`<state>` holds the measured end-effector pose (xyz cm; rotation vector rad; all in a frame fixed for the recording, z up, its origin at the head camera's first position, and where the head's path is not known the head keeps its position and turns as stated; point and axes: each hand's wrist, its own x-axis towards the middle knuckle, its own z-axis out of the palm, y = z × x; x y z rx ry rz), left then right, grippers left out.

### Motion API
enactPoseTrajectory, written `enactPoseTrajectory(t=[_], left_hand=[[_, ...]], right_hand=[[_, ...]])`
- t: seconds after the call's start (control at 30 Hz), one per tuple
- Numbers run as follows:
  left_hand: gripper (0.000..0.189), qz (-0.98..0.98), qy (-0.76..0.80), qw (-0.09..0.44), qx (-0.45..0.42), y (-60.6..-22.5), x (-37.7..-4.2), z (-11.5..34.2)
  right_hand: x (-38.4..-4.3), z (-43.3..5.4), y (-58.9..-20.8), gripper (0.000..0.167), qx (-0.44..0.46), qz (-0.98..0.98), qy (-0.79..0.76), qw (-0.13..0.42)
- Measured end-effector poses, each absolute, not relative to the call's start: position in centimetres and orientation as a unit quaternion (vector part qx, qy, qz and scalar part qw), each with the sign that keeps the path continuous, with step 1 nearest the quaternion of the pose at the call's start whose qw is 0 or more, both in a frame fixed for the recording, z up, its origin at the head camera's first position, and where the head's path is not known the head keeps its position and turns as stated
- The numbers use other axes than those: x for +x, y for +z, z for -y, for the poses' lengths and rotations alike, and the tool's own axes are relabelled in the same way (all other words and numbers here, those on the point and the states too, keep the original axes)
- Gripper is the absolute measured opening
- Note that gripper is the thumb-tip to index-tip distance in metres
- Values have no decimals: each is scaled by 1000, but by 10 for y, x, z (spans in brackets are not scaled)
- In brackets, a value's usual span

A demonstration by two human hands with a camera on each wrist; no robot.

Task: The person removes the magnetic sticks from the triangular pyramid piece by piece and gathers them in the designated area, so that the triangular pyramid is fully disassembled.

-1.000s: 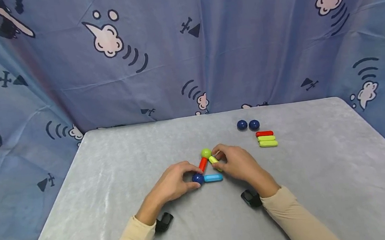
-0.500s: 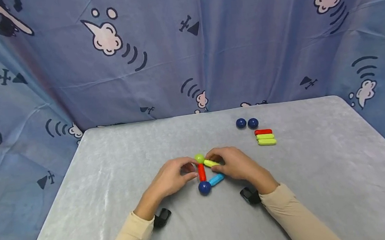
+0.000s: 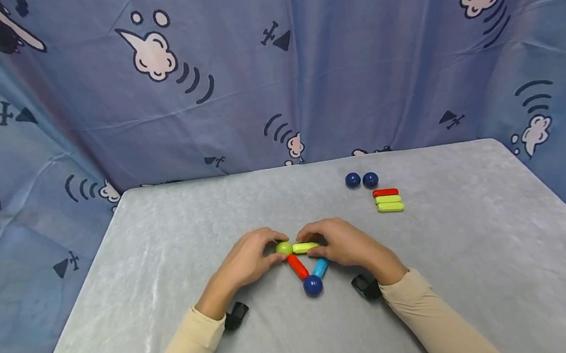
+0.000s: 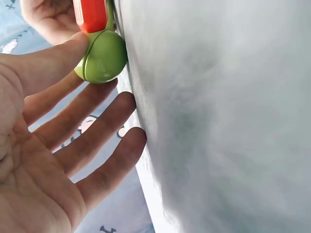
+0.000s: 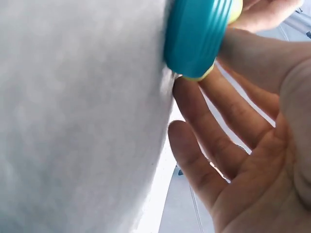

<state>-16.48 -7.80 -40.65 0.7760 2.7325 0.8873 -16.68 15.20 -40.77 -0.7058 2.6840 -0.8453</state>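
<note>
Magnetic-looking rods and balls form a joined chain on the table, between both hands. My left hand (image 3: 247,262) pinches the lime green ball (image 3: 284,248) with thumb and fingers; the left wrist view shows the ball (image 4: 104,57) against the end of a red rod (image 4: 91,14). With thumb and fingertips my right hand (image 3: 343,244) grips the yellow-green rod (image 3: 304,248), which meets the green ball. The red rod (image 3: 298,266) runs from there to a navy ball (image 3: 313,285). From that ball a blue rod (image 3: 320,267) slants up beneath the right hand, its far end partly hidden.
Farther back on the grey table (image 3: 190,219) lie two navy balls (image 3: 353,180) side by side. In front of them a red rod (image 3: 386,193) and two yellow-green rods (image 3: 390,207) lie in a row. A patterned blue curtain (image 3: 232,79) hangs behind the table.
The joined pieces have turned, bringing the green ball left and nearer, and the navy ball right. The left hand has let go of the navy ball and now pinches the green one.
</note>
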Motion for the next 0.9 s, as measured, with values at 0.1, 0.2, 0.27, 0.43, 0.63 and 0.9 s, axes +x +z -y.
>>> enactPoseTrajectory(t=[0.1,0.2,0.27,0.43,0.63,0.9], left_hand=[[33,-915,303,80,253,-406,-157,81],[35,-917,305,71,247,-406,-153,82],[34,-918,307,66,241,-407,-151,82],[31,-922,309,65,222,-407,-149,81],[30,-925,309,54,215,-407,-149,80],[29,-931,299,43,204,-408,-149,76]], right_hand=[[-167,-152,-408,24,-248,-918,-283,120],[-167,-151,-408,20,-263,-918,-275,112],[-166,-150,-408,18,-267,-918,-272,106],[-163,-149,-408,17,-258,-923,-270,95],[-163,-147,-408,14,-237,-928,-277,81],[-162,-143,-406,12,-180,-939,-279,85]])
